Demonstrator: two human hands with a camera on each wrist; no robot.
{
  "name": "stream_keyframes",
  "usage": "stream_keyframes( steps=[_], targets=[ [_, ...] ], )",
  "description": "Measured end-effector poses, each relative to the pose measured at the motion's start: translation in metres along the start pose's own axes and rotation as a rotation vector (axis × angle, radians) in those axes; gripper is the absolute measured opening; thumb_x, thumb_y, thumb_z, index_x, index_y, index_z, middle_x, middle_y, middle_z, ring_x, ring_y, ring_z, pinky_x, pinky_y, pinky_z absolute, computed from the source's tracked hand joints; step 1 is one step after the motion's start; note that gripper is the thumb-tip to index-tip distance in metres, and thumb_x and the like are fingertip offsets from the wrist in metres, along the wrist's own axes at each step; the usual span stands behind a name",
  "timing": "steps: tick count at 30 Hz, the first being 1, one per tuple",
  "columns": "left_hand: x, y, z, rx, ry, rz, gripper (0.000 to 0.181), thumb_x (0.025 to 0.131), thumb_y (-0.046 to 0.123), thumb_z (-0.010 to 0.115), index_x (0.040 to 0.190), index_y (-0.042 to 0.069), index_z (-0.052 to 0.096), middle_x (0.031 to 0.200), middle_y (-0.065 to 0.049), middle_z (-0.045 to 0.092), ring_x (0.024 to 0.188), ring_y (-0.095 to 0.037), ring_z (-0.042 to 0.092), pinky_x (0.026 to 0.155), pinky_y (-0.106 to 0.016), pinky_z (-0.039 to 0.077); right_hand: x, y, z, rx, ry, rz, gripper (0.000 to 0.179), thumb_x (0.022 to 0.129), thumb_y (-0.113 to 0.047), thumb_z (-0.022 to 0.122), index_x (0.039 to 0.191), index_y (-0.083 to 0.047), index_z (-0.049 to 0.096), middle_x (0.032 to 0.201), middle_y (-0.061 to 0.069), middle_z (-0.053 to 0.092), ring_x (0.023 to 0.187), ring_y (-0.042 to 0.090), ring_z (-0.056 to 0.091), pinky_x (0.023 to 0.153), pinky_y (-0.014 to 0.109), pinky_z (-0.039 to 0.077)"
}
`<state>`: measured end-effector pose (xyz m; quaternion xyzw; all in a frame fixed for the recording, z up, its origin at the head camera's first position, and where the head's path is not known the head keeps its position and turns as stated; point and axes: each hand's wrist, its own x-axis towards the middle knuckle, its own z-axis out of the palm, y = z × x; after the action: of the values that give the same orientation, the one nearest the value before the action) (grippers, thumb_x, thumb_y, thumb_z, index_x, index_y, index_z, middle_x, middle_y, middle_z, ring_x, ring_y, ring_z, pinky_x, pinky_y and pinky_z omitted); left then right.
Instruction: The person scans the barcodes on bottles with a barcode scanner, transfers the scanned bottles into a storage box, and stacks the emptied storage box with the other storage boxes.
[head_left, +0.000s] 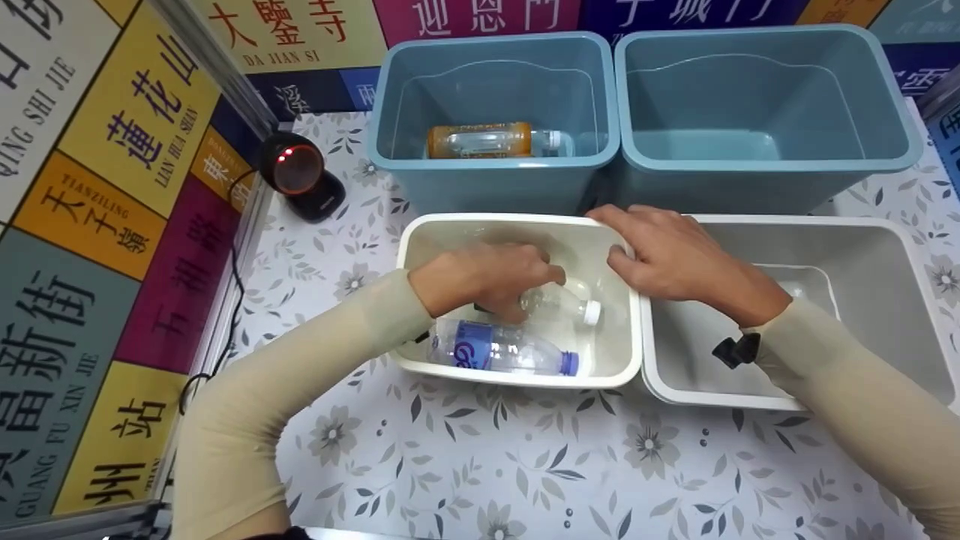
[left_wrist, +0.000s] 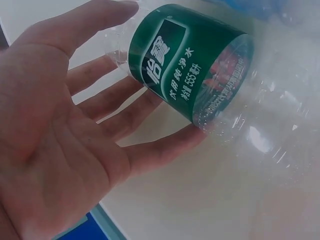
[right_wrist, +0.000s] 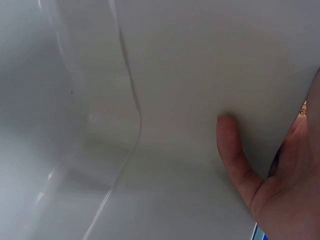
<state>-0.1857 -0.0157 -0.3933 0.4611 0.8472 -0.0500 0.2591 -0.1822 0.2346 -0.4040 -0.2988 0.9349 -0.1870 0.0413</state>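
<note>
My left hand reaches down into the left white bin. It holds a clear plastic bottle with a white cap. In the left wrist view, thumb and fingers lie on either side of this bottle's green label. Nearer the front of the bin lies another clear bottle with a purple label and cap. My right hand grips the bin's rim at its far right corner. Its thumb lies against a pale wall in the right wrist view; the other fingers are mostly hidden there.
A second white bin stands against the first, on the right. Behind them are two blue bins; the left blue bin contains an orange-labelled bottle, the right blue bin stands beside it. A black device with red lights stands left.
</note>
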Motion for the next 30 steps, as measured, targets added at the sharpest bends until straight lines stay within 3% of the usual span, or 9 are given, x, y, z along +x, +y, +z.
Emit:
stream_keyframes(
  steps=[11, 23, 30],
  targets=[
    [-0.014, -0.001, -0.010, -0.076, 0.102, 0.100, 0.065, 0.082, 0.031, 0.081, 0.140, 0.020, 0.053, 0.123, -0.007, 0.065, 0.096, -0.017, 0.061, 0.087, -0.031, 0.055, 0.001, 0.002, 0.001, 0.008, 0.015, -0.014, 0.048, 0.091, -0.022, 0.056, 0.138, -0.031, 0.054, 0.102, -0.001, 0.066, 0.089, 0.020, 0.059, 0.071, 0.045, 0.048],
    [-0.037, 0.000, -0.022, -0.115, 0.224, 0.185, 0.072, 0.082, 0.034, 0.080, 0.144, 0.016, 0.049, 0.123, -0.009, 0.063, 0.092, -0.017, 0.061, 0.086, -0.032, 0.054, 0.001, 0.001, 0.001, 0.007, -0.008, 0.001, 0.049, 0.092, -0.022, 0.055, 0.140, -0.031, 0.052, 0.105, 0.000, 0.065, 0.092, 0.021, 0.060, 0.073, 0.046, 0.047],
    [-0.043, 0.001, -0.025, -0.076, 0.329, 0.239, 0.070, 0.084, 0.035, 0.077, 0.144, 0.013, 0.050, 0.126, -0.009, 0.062, 0.097, -0.016, 0.061, 0.091, -0.031, 0.054, 0.001, 0.000, 0.000, 0.004, -0.006, 0.002, 0.049, 0.091, -0.021, 0.055, 0.139, -0.032, 0.052, 0.102, -0.002, 0.064, 0.088, 0.020, 0.058, 0.070, 0.042, 0.045]
  ],
)
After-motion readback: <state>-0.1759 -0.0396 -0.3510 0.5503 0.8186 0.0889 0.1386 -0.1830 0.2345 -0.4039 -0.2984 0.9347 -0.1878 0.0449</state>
